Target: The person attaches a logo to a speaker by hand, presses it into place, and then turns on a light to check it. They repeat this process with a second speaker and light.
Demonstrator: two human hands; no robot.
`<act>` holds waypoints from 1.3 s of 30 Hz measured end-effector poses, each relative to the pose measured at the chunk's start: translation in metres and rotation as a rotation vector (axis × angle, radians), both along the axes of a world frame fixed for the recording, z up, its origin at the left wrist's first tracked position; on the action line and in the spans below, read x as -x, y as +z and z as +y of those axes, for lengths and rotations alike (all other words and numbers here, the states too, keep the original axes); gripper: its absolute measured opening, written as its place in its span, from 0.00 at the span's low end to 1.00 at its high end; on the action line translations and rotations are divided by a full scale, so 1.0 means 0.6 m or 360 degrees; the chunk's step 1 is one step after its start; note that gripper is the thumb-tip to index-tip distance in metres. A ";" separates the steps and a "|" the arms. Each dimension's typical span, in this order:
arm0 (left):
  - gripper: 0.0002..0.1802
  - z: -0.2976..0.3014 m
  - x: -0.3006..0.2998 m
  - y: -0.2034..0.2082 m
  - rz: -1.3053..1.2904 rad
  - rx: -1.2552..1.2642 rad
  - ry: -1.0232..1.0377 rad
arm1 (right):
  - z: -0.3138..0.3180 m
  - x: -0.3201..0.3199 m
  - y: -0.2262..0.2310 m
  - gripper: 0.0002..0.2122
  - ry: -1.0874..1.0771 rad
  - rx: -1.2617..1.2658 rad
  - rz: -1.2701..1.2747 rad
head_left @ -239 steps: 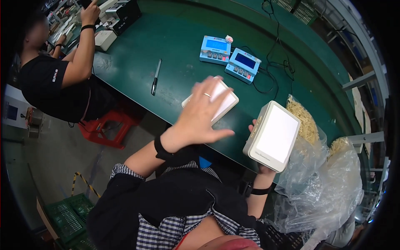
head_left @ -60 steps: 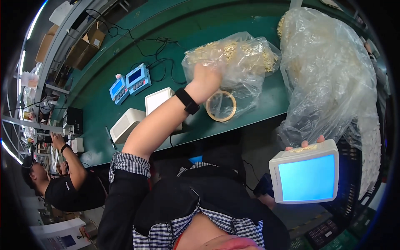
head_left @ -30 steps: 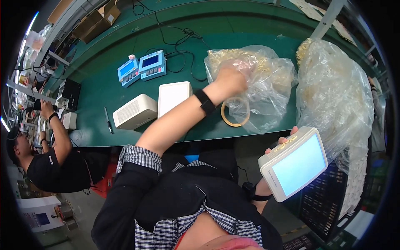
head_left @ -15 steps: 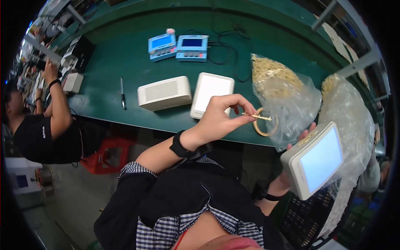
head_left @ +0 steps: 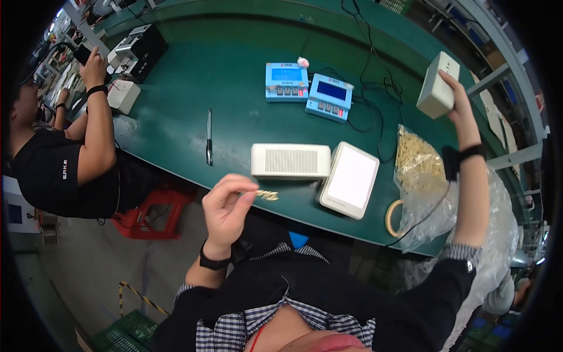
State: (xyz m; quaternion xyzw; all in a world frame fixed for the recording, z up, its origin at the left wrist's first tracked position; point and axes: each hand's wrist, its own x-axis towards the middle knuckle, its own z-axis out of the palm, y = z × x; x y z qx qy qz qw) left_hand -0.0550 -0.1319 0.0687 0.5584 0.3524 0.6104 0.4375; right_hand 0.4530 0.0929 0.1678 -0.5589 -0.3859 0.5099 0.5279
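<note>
My left hand (head_left: 224,212) is held near the bench's front edge. Its thumb and fingers pinch a short strip of small gold-coloured pieces (head_left: 268,195). Stretched out to the far right, my right hand (head_left: 460,100) grips a white box-shaped device (head_left: 436,92) in the air, its screen turned out of sight. Nearest to my left hand lies a white device with a slotted grille (head_left: 296,161). Touching or nearly touching it on the right is another white device (head_left: 350,180), its bright front facing up.
Two blue meters (head_left: 329,97) with cables stand at the back. A pen (head_left: 209,138) lies left of centre. On the right are a clear bag of gold-coloured pieces (head_left: 417,157) and a tape ring (head_left: 393,219). A co-worker (head_left: 70,158) sits at left beside a red stool (head_left: 155,214).
My right hand has carried the white device from low right up to the far right. The left hand, still pinching the strip, has moved left, away from the bag. The view has shifted.
</note>
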 end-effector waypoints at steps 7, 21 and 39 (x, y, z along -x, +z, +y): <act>0.12 -0.032 0.062 -0.016 -0.0099 0.0240 0.0480 | 0.167 -0.103 -0.162 0.22 -0.0281 0.0076 0.0014; 0.30 0.084 -0.011 0.047 0.0209 -0.0391 0.0016 | 0.216 -0.166 -0.077 0.36 0.0254 0.0031 -0.1749; 0.38 0.025 -0.070 0.078 -0.0011 0.0312 -0.0639 | -0.404 0.453 -0.043 0.18 0.0612 -0.1254 -0.1306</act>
